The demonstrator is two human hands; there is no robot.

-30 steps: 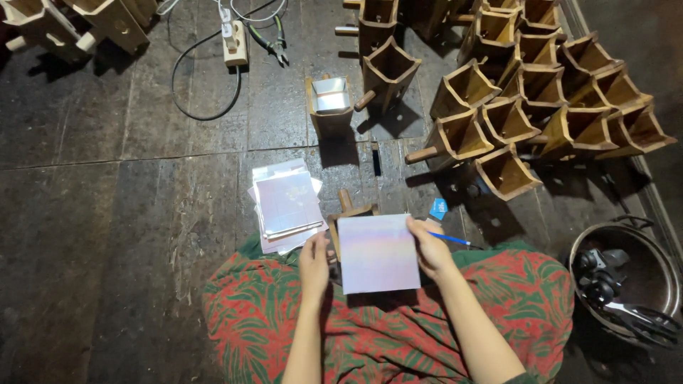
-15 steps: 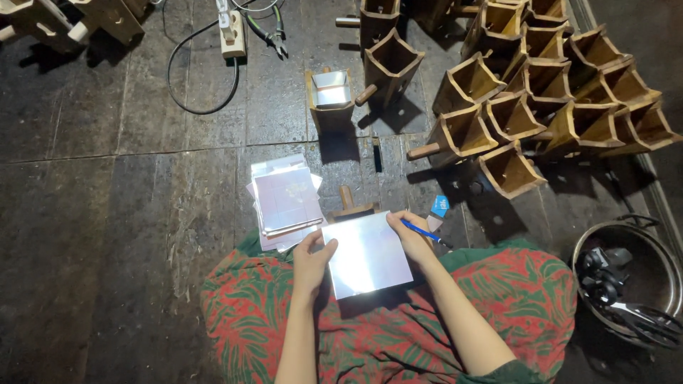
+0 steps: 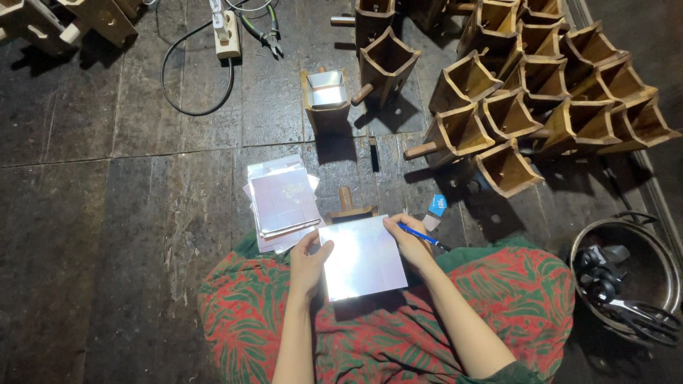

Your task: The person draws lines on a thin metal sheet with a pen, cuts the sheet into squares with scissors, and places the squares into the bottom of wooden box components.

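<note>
A shiny square sheet (image 3: 364,257) lies over my lap, which is covered by red and green patterned cloth (image 3: 519,299). My left hand (image 3: 309,259) grips the sheet's left edge. My right hand (image 3: 407,238) rests on the sheet's upper right corner and holds a blue pen (image 3: 421,236) between its fingers. A stack of similar shiny sheets (image 3: 283,203) lies on the dark floor just left of the sheet. A wooden piece (image 3: 348,206) pokes out from behind the sheet's top edge.
Several wooden funnel-shaped moulds (image 3: 526,99) stand at the upper right. One mould lined with shiny sheet (image 3: 327,96) stands ahead. A metal bowl (image 3: 626,274) with tools sits at the right. A power strip (image 3: 228,32), cable and pliers (image 3: 265,28) lie at the top.
The sheet has tilted and shifted slightly over my lap. My right hand moved along its top edge toward the upper right corner. The view shifted a little.
</note>
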